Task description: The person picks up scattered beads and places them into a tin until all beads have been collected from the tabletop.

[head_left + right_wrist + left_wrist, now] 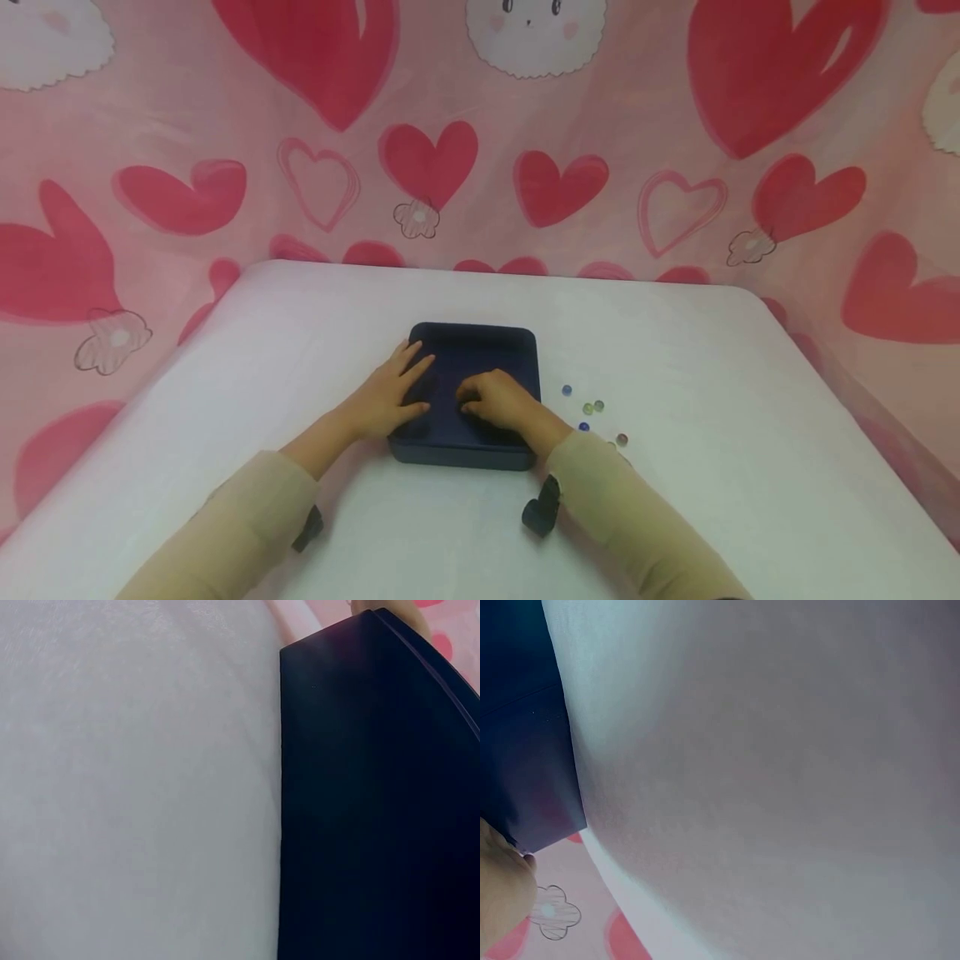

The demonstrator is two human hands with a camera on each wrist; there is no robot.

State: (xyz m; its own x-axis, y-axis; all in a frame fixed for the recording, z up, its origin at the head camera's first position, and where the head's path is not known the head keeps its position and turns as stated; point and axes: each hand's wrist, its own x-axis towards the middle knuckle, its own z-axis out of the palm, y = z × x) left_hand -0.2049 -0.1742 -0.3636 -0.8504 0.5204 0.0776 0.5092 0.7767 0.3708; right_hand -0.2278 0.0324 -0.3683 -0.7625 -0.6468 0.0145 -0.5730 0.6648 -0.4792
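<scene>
A dark navy, shallow rectangular box (465, 457) stands on the white table. My left hand (384, 402) lies over its left rim with fingers spread and nearly straight, holding nothing. Inside the box, my right hand (497, 400) points down with bent fingers and the thumb close to them. I cannot tell whether anything is between those fingertips. Several small glass marbles lie right of the box, among them a blue marble (583, 427), a yellowish marble (588, 408) and a brownish marble (622, 439). The box wall (360, 795) fills the right side of the right wrist view.
The white table (675, 358) reaches back to a pink cloth (495, 125) printed with red hearts. Dark wrist mounts hang under both sleeves, one being the right mount (542, 508). The right sleeve (600, 479) partly covers the nearest marble.
</scene>
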